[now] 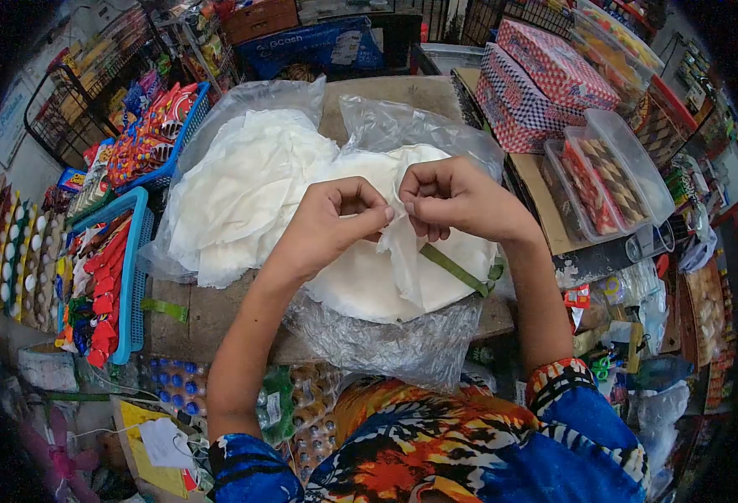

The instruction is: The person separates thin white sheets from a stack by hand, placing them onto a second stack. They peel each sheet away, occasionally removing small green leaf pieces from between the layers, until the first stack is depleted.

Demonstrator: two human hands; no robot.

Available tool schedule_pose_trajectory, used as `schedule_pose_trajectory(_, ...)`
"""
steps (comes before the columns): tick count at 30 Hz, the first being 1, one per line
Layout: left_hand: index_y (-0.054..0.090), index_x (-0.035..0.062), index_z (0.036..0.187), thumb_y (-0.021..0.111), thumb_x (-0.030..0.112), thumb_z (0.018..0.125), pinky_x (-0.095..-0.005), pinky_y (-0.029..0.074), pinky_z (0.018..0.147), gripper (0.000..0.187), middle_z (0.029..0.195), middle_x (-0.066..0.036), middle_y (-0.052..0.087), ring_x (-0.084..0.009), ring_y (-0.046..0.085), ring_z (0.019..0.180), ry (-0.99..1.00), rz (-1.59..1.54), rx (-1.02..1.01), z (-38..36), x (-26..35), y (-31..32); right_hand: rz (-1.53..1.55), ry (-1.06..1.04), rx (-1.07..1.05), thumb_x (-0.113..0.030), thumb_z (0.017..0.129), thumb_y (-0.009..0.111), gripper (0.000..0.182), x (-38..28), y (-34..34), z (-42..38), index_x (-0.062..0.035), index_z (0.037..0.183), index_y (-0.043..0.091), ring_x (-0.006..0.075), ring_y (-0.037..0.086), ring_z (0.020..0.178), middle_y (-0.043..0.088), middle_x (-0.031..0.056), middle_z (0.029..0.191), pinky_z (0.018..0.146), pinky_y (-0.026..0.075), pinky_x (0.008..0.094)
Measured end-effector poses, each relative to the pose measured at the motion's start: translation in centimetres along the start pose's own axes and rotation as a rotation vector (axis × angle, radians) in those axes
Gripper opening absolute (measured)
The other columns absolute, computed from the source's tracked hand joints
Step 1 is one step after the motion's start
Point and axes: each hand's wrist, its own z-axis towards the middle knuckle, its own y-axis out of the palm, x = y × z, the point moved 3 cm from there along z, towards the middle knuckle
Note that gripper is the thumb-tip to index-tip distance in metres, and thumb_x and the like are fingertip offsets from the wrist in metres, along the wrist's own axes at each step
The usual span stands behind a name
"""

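Observation:
My left hand and my right hand meet above a round stack of thin white spring roll wrappers. Both pinch the upper part of one thin wrapper, which hangs folded in a narrow strip between them. The stack rests on a clear plastic bag. A flat green strip lies on the stack's right side, below my right hand. Left of the stack, a loose heap of wrappers spreads over another clear plastic bag. My fingertips partly hide the pinched edge.
Blue baskets of packaged snacks stand at the left. A second green strip lies on the wooden table. Red checkered boxes and a plastic container of stick wafers sit at the right. Bottles stand below the table's front edge.

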Motion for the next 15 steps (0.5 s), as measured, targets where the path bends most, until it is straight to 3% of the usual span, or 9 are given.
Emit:
schedule_pose_trajectory(2, 0.063, 0.002, 0.085, 0.07, 0.01, 0.084, -0.0226, 0.047, 0.068, 0.011, 0.08, 0.0, 0.062, -0.0072, 0.057, 0.074, -0.005, 0.007, 0.023, 0.0, -0.3, 0.0, -0.015, 0.021, 0.014, -0.013, 0.086, 0.059, 0.011, 0.2, -0.1, 0.0, -0.0014, 0.085, 0.058, 0.0066, 0.058, 0.057, 0.063, 0.0017, 0.068, 0.05, 0.044, 0.02)
schedule_pose_trajectory(5, 0.058, 0.0035, 0.078, 0.067, 0.004, 0.08, -0.0227, 0.048, 0.068, 0.009, 0.08, 0.0, 0.06, -0.0067, 0.056, 0.075, 0.114, 0.272, 0.166, 0.0, -0.3, -0.2, -0.095, 0.033, 0.056, -0.011, 0.082, 0.057, 0.009, 0.2, -0.5, 0.0, -0.0024, 0.083, 0.057, 0.0068, 0.058, 0.055, 0.062, 0.0014, 0.066, 0.049, 0.044, 0.0202)
schedule_pose_trajectory(7, 0.053, 0.0041, 0.077, 0.064, 0.001, 0.076, -0.023, 0.049, 0.069, 0.011, 0.081, 0.001, 0.058, -0.0063, 0.056, 0.078, 0.137, 0.259, 0.193, -0.1, 0.0, -0.2, -0.125, 0.024, 0.089, -0.02, 0.085, 0.065, 0.024, 0.0, -0.7, -0.1, 0.0003, 0.074, 0.059, 0.0072, 0.056, 0.053, 0.059, 0.0024, 0.061, 0.048, 0.044, 0.0218)
schedule_pose_trajectory(10, 0.053, 0.0037, 0.08, 0.064, -0.001, 0.077, -0.0225, 0.05, 0.07, 0.012, 0.083, 0.001, 0.057, -0.006, 0.056, 0.08, 0.138, 0.203, 0.167, -0.1, 0.1, 0.3, -0.108, 0.082, 0.104, -0.033, 0.088, 0.068, 0.036, -0.1, -0.5, 0.1, -0.0007, 0.072, 0.06, 0.0074, 0.055, 0.051, 0.059, 0.0017, 0.059, 0.048, 0.044, 0.0217)
schedule_pose_trajectory(15, 0.052, -0.0003, 0.077, 0.064, 0.003, 0.076, -0.0236, 0.052, 0.066, 0.013, 0.078, -0.002, 0.057, -0.0069, 0.056, 0.075, 0.147, 0.184, 0.108, -0.1, -0.2, 1.2, -0.13, 0.075, 0.074, -0.04, 0.09, 0.067, 0.043, 0.7, 0.2, 0.9, -0.0021, 0.071, 0.06, 0.0072, 0.055, 0.051, 0.058, 0.0008, 0.058, 0.047, 0.044, 0.0216)
